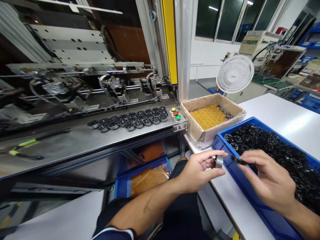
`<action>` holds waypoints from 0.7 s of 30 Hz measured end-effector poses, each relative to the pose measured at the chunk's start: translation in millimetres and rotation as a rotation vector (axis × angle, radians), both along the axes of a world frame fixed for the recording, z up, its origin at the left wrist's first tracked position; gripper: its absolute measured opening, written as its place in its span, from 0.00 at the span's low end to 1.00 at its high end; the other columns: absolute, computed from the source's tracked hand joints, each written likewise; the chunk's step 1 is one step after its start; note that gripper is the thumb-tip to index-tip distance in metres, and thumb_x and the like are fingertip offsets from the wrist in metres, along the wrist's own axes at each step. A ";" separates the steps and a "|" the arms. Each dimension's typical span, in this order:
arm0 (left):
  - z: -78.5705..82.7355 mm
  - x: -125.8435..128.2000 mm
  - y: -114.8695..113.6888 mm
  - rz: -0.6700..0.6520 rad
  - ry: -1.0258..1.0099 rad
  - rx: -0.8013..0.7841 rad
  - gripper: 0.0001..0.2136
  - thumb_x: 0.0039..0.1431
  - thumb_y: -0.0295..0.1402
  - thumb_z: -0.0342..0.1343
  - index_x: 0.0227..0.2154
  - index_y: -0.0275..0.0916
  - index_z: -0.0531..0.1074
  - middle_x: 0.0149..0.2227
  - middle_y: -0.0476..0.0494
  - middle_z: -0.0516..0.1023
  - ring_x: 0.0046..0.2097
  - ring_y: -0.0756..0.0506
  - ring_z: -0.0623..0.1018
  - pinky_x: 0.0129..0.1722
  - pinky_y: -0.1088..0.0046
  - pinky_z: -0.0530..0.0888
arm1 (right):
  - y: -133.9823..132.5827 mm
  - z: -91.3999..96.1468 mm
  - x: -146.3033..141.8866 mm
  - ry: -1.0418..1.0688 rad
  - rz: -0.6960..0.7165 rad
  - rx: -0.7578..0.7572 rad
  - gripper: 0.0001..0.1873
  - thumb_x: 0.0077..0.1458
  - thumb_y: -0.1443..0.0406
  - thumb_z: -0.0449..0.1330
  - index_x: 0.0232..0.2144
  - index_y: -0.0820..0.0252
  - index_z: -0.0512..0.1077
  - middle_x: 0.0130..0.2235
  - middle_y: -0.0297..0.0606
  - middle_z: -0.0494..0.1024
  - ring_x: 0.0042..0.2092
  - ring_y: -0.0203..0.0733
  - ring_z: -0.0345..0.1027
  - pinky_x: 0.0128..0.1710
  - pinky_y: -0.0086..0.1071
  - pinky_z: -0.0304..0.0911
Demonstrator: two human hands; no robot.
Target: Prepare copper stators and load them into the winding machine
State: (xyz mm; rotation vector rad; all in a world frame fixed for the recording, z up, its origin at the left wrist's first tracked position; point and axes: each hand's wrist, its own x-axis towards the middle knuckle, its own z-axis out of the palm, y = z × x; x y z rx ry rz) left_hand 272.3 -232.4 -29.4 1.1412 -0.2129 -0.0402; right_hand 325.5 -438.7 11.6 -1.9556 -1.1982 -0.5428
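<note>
Between the thumb and fingers of my left hand (pixel 197 170) is a metal ring (pixel 219 161) with some black in it. My right hand (pixel 271 180) pinches a thin black ring-shaped plastic part (pixel 238 160), held edge-on a short gap to the right of the metal ring. Both hands are over the near side of a blue bin (pixel 220 141), which is full of black plastic parts (pixel 270 143) like the one in my right hand. Several assembled black and silver rings (pixel 130 126) stand in rows on the metal ledge of the machine.
A plastic-lined cardboard box (pixel 210 133) holds yellow material and some rings. Beside it is a button panel (pixel 177 118). Pliers (pixel 27 146) lie on the ledge's left. A white fan (pixel 235 74) stands behind the box. Below the ledge sits another blue bin (pixel 122 180).
</note>
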 end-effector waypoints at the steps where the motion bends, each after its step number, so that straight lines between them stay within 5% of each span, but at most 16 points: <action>1: -0.4 0.9 -2.3 -0.027 0.041 -0.054 0.26 0.46 0.31 0.73 0.50 0.37 0.77 0.49 0.36 0.81 0.39 0.49 0.80 0.44 0.71 0.78 | 0.4 -1.4 -4.0 -0.012 -0.004 0.013 0.14 0.57 0.77 0.63 0.43 0.60 0.71 0.39 0.39 0.76 0.42 0.40 0.73 0.40 0.33 0.70; 6: -3.5 4.9 -10.8 -0.044 0.077 -0.148 0.29 0.36 0.30 0.77 0.46 0.36 0.79 0.48 0.37 0.83 0.41 0.45 0.83 0.48 0.64 0.80 | 3.9 -5.9 -12.8 -0.120 0.028 -0.040 0.09 0.60 0.74 0.62 0.41 0.59 0.71 0.37 0.38 0.76 0.39 0.40 0.75 0.38 0.31 0.72; 11: -8.8 4.9 -13.5 -0.005 -0.035 -0.057 0.29 0.40 0.35 0.76 0.48 0.34 0.78 0.47 0.35 0.83 0.48 0.40 0.83 0.55 0.59 0.77 | 5.7 -8.1 -12.6 -0.100 0.121 -0.101 0.10 0.59 0.76 0.61 0.42 0.60 0.71 0.40 0.42 0.77 0.43 0.43 0.75 0.42 0.35 0.74; 21: -8.9 -0.7 -10.4 0.026 -0.068 0.031 0.30 0.42 0.37 0.75 0.50 0.32 0.77 0.45 0.34 0.83 0.45 0.40 0.83 0.51 0.61 0.80 | -0.1 -8.8 -3.9 -0.256 0.096 -0.160 0.23 0.57 0.77 0.62 0.54 0.64 0.69 0.48 0.49 0.74 0.49 0.50 0.72 0.48 0.43 0.74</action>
